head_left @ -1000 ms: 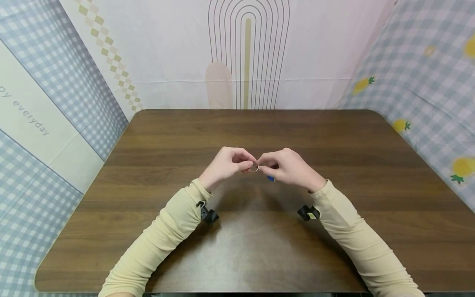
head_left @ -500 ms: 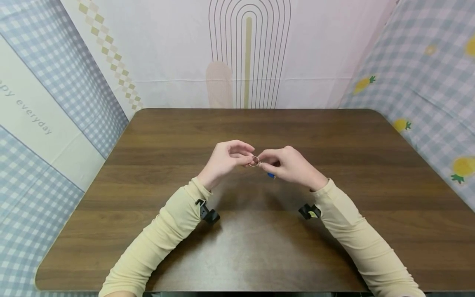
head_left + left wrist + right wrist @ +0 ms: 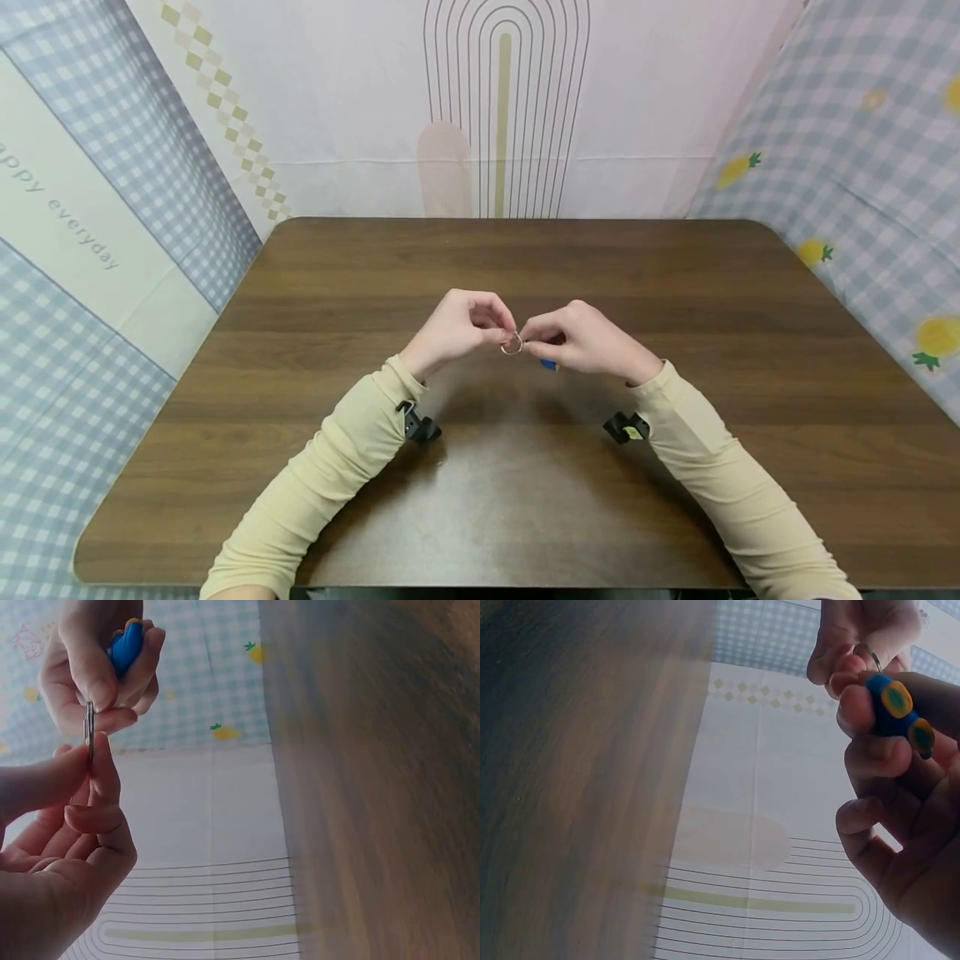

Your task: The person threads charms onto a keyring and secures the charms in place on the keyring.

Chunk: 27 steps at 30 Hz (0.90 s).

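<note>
My left hand [image 3: 459,332] pinches a thin metal split ring [image 3: 90,729] between thumb and fingertips. The ring hangs a little below those fingertips in the head view and stands edge-on in the left wrist view. Close beside it, my right hand [image 3: 583,340] holds a small blue charm [image 3: 889,706] with orange and green round spots, its fingertips at the ring's far side. Only a bit of blue shows under the right hand in the head view. Fingers hide where ring and charm meet. Both hands are raised above the table's middle.
Beneath the hands spreads a brown wood-grain table [image 3: 480,517]. A white patterned cloth [image 3: 345,100] hangs behind it, with checked cloth at both sides. A small black camera sits on each wrist over the cream sleeves.
My left fingers spread apart half a second ago and have since come together, pinching the ring. More of the ring shows than one second ago. The right hand keeps the charm, nearly still.
</note>
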Each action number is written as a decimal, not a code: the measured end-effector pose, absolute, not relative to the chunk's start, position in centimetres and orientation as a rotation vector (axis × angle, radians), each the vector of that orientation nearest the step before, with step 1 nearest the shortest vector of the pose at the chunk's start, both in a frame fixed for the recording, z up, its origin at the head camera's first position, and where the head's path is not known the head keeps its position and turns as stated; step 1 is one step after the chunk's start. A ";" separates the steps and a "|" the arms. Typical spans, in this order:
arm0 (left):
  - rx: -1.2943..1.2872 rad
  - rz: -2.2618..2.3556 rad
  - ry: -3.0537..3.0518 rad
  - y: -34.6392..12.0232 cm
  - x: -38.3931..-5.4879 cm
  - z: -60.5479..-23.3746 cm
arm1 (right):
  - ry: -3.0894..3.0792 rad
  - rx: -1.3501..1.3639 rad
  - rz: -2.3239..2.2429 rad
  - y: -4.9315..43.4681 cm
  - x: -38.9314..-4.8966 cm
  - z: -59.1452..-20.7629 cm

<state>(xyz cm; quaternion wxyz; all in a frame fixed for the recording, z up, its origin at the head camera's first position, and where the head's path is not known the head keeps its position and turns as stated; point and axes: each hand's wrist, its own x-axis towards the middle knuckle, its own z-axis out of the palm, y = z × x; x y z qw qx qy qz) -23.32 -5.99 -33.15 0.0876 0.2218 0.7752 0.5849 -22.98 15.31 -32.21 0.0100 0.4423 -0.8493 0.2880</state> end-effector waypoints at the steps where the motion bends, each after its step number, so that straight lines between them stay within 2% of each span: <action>1: 0.672 1.736 2.301 -6.0 -23.3 -33.1 | -2.657 1.377 0.909 15.3 -23.0 -32.2; 10: 0.594 1.752 2.162 -5.8 -23.4 -33.2 | -2.697 1.157 0.932 15.4 -23.1 -32.2; 17: 0.441 1.813 2.217 -5.7 -23.4 -33.4 | -2.713 1.109 0.922 15.3 -23.0 -32.1; 27: 0.660 1.577 2.569 -5.3 -23.2 -33.5 | -2.693 1.184 0.861 15.1 -23.0 -32.4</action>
